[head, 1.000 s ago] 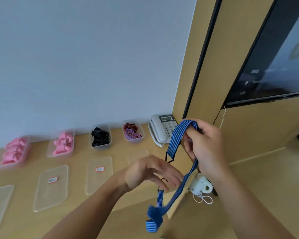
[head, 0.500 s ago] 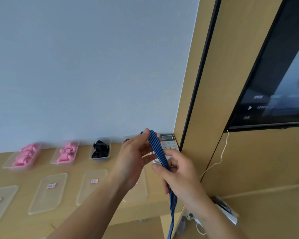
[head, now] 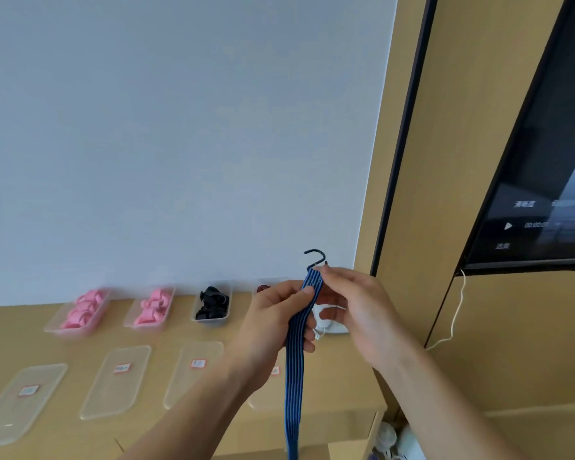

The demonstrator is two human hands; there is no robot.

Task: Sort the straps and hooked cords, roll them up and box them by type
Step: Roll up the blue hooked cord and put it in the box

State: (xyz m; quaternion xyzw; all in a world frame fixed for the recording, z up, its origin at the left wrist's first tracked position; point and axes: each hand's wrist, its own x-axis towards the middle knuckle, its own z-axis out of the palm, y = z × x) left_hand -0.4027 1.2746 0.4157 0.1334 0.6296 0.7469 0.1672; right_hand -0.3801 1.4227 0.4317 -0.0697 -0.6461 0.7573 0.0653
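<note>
A blue striped flat cord (head: pixel 294 366) with a black hook (head: pixel 315 257) at its top end hangs straight down in front of me. My left hand (head: pixel 273 323) grips the cord just below the top, thumb across it. My right hand (head: pixel 356 307) pinches the top end by the hook. On the wooden desk (head: pixel 63 439) at the back stand two clear boxes of pink rolls (head: pixel 80 312) (head: pixel 151 308), a box of black straps (head: pixel 211 303), and a box of dark red straps (head: pixel 263 288) partly hidden behind my left hand.
Several clear box lids with red labels (head: pixel 118 380) lie in a row on the desk front. A white telephone (head: pixel 332 322) sits behind my hands. A wood panel and a dark screen (head: pixel 538 194) stand at the right. Cables lie on the floor (head: pixel 389 439).
The cord was looped between my hands a second ago; now it hangs straight. Both hands have come together at its top end and the hook now sticks up.
</note>
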